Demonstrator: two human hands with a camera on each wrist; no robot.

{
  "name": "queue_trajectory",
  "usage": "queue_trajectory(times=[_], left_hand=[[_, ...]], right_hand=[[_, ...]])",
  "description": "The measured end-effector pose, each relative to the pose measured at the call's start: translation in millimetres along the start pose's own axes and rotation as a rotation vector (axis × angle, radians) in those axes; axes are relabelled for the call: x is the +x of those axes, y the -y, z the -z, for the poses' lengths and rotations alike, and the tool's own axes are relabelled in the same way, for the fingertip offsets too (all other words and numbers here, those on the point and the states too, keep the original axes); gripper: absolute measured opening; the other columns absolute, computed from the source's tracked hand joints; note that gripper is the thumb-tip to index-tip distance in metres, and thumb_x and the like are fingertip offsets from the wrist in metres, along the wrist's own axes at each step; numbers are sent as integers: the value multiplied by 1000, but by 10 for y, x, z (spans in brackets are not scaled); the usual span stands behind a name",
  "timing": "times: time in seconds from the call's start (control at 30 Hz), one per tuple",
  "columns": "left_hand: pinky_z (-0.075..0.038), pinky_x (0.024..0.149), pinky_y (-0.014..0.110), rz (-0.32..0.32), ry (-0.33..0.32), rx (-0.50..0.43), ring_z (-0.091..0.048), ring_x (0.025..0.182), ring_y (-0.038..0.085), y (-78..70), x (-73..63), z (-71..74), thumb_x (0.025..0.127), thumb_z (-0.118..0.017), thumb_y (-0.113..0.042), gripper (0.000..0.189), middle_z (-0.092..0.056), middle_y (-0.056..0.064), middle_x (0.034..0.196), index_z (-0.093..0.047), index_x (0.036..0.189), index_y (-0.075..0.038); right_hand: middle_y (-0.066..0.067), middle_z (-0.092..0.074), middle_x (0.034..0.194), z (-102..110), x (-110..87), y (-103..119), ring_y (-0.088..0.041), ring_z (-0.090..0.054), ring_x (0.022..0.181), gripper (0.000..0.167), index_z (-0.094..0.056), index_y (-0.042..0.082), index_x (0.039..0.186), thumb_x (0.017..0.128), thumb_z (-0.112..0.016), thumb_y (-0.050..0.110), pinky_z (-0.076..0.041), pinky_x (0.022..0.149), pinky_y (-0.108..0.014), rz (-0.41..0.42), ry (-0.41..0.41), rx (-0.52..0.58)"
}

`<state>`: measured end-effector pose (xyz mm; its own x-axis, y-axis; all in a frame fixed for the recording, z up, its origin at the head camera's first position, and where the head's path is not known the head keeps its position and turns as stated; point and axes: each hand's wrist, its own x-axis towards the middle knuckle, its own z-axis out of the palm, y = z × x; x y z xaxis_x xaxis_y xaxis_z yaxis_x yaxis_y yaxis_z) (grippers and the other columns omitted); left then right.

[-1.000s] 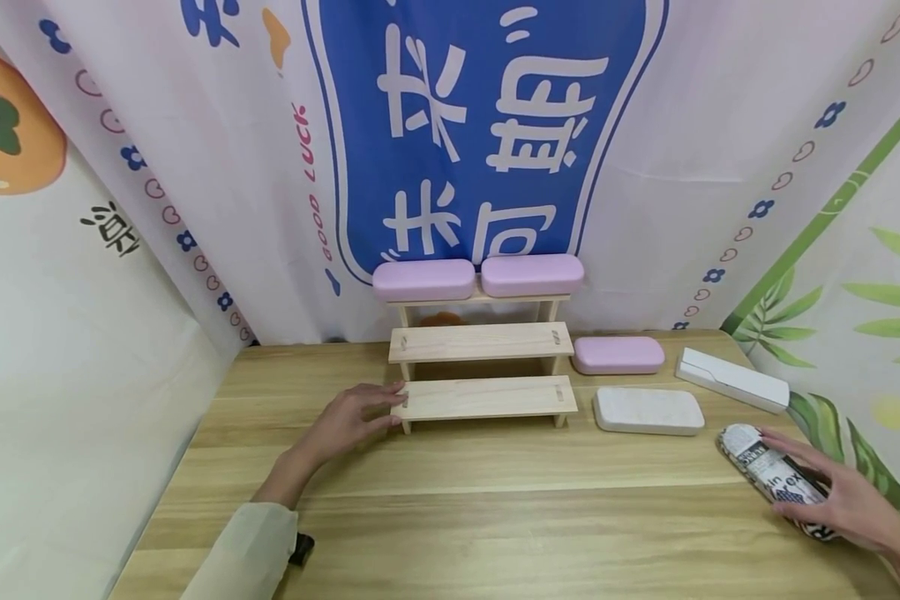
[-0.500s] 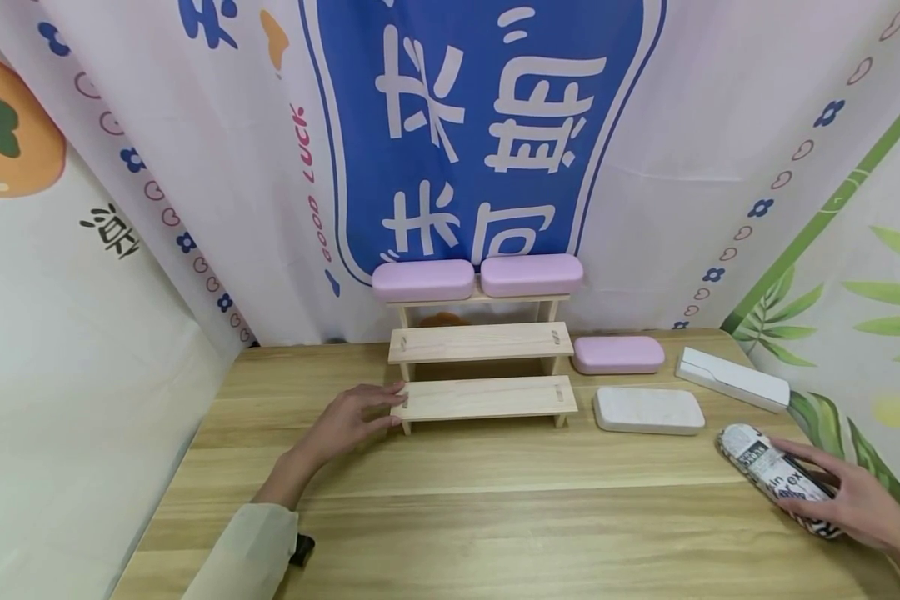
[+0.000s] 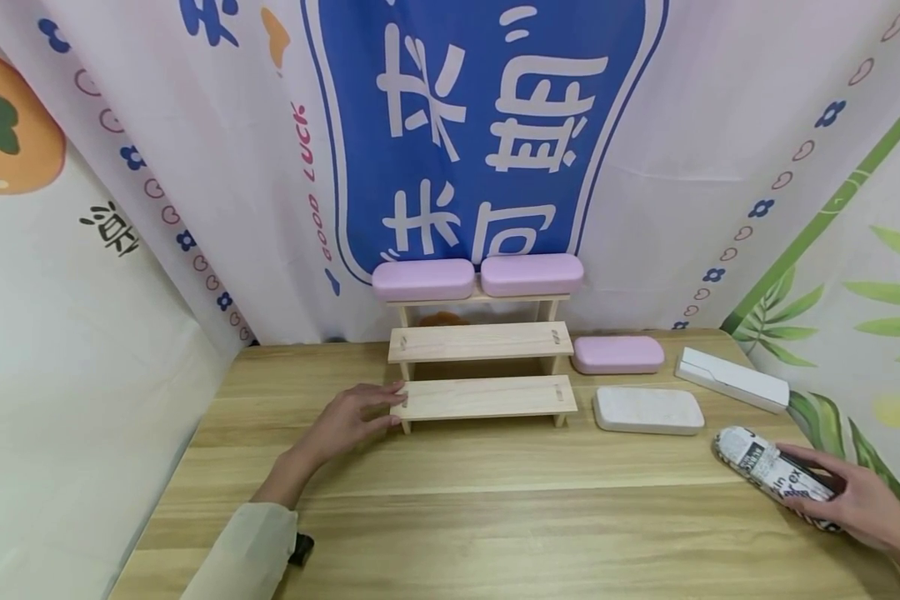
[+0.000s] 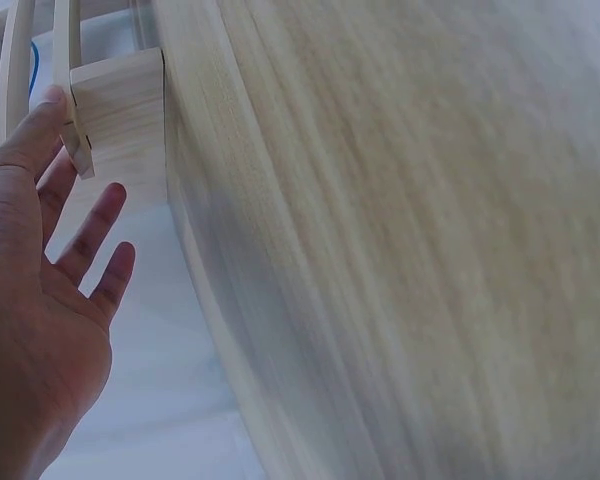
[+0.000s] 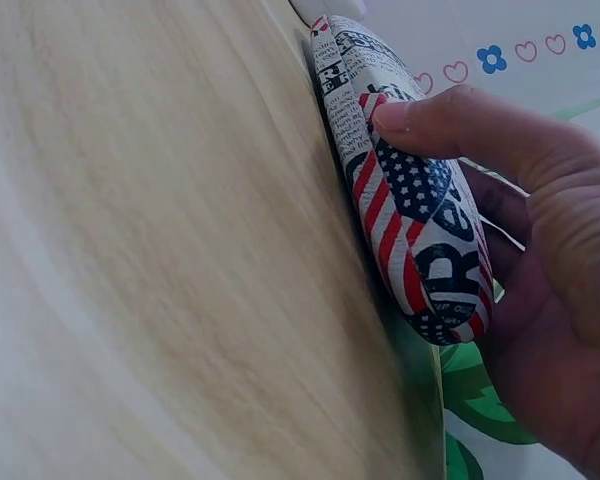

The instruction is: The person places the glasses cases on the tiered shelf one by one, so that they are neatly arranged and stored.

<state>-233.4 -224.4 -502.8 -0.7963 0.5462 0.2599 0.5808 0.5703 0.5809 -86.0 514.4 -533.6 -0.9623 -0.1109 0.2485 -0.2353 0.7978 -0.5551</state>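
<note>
My left hand (image 3: 351, 423) holds the left end of the lowest step of a light wooden three-tier display stand (image 3: 487, 398), thumb and forefinger at the board's end. In the left wrist view, the other fingers of that hand (image 4: 50, 260) spread beside the stand's side panel (image 4: 120, 110). At the table's right, my right hand (image 3: 866, 504) grips a newspaper-print glasses case (image 3: 768, 471) across its near half. The right wrist view shows this case (image 5: 410, 200) with stars and red stripes, thumb on its side, low over the tabletop. The other fingers are partly hidden behind it.
Two lilac cases (image 3: 423, 281) sit on the top tier. Right of the stand lie another lilac case (image 3: 618, 356), a white marbled case (image 3: 648, 411) and a slim white box (image 3: 732, 380). A printed curtain (image 3: 645, 208) hangs behind the wooden table (image 3: 495, 517).
My right hand has shifted slightly right along the newspaper-print case, whose far end has turned a little left. My left hand stays on the stand.
</note>
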Motion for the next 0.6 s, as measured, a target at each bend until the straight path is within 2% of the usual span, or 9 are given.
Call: queue_trajectory(times=[0.2, 0.4, 0.5, 0.6], left_hand=[[-52, 111, 53, -1, 0, 6, -64, 132, 32, 6, 10, 0, 96, -80, -21, 40, -60, 2, 151, -73, 134, -12], [-51, 111, 55, 4, 8, 1, -63, 133, 32, -11, 18, 16, 96, -80, -22, 40, -60, 2, 151, -73, 135, -12], [-51, 111, 55, 5, 9, 5, -63, 132, 33, -16, 15, 21, 96, -80, -21, 40, -60, 3, 151, -73, 135, -12], [-51, 112, 55, 13, 13, 14, -63, 133, 33, -20, 9, 18, 96, -80, -21, 40, -59, 2, 152, -73, 135, -12]], right_hand=[[42, -46, 115, 0, -6, -2, 7, -51, 83, 72, -69, 13, 137, 71, -96, 2, -44, 60, -18, -15, 11, 2], [28, -55, 112, 18, 34, 26, 7, -49, 83, 71, -71, 14, 135, 69, -99, 9, -42, 62, -18, -26, 7, -51], [31, -54, 114, 24, 52, 49, 7, -49, 84, 73, -70, 14, 136, 69, -99, 10, -42, 62, -18, -11, 4, -47], [39, -50, 116, 23, 74, 71, 6, -51, 83, 74, -70, 12, 137, 69, -98, 6, -43, 60, -17, 24, -10, -12]])
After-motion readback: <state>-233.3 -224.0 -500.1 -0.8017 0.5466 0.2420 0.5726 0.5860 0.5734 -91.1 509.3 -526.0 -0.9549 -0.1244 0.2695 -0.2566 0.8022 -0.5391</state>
